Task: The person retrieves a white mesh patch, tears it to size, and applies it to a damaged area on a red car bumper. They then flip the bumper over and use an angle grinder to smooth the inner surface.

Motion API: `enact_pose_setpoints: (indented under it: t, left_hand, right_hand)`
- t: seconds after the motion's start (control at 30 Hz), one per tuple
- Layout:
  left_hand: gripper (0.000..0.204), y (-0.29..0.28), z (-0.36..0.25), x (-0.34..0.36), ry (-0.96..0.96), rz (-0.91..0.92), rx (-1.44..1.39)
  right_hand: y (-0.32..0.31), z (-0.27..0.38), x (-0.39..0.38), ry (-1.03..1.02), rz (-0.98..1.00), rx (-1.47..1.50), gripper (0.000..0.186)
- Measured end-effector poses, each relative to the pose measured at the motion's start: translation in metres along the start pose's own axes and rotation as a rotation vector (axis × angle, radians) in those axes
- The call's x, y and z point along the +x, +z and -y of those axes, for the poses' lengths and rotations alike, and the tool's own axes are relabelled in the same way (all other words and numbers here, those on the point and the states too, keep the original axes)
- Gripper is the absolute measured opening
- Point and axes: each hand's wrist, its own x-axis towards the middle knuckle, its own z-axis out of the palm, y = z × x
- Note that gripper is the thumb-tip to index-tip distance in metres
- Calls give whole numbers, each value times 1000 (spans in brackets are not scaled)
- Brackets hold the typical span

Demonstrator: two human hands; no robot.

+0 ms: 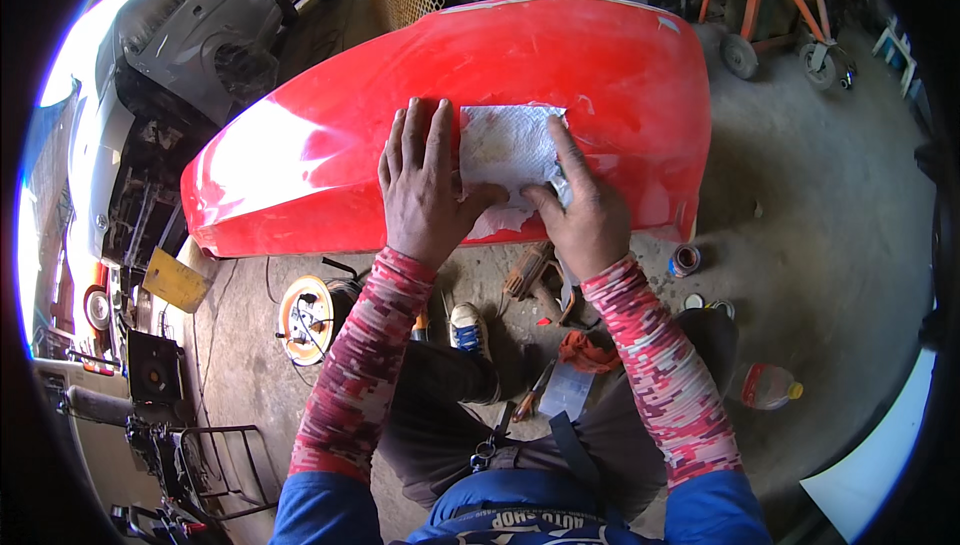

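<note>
A large red car body panel [610, 55] lies across in front of me, with pale, dull patches near its right side. On it rests a white, quilted-looking sheet like a paper towel [505, 145]. My left hand [425, 190] is flat on the panel at the sheet's left side, fingers stretched and thumb reaching the lower edge. At the right side, my right hand [592, 220] grips the sheet's crumpled edge, its index finger extended along the border and its thumb at the bottom. The other right fingers are mostly hidden.
An orange-rimmed cable reel [307, 320] stands left of my feet. Between my legs and the panel lie an orange-brown tool [528, 270] and an orange rag [588, 352]. A small can [684, 261] and a clear bottle [770, 387] are at right; a grey car [195, 30] is far left.
</note>
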Motion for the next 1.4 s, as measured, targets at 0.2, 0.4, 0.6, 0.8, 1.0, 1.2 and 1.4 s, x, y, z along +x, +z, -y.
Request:
enact_pose_setpoints:
  t: [0.2, 0.4, 0.6, 0.8, 1.0, 1.2, 1.4]
  left_hand:
    - [111, -2, -8, 4, -18, 5, 9]
    - [114, 3, -22, 4, -95, 8, 44]
    - [117, 8, -26, 6, -147, 20, 12]
    - [116, 12, -28, 6, -145, -26, 18]
    - [118, 14, -27, 5, -144, -45, 31]
    - [120, 16, -30, 6, -163, -49, 38]
    - [118, 17, -31, 6, -183, -45, 16]
  right_hand:
    - [0, -5, 4, 59, -74, 95, 85]
    - [-11, -18, 16, 49, -202, 350, 70]
    - [-17, -23, 16, 138, -68, 409, 62]
    - [-18, -20, 14, 164, -47, 386, 63]
    - [-19, -19, 14, 120, -55, 325, 64]
    - [-20, -19, 14, 87, -42, 295, 57]
    - [-22, -14, 14, 137, -23, 346, 51]
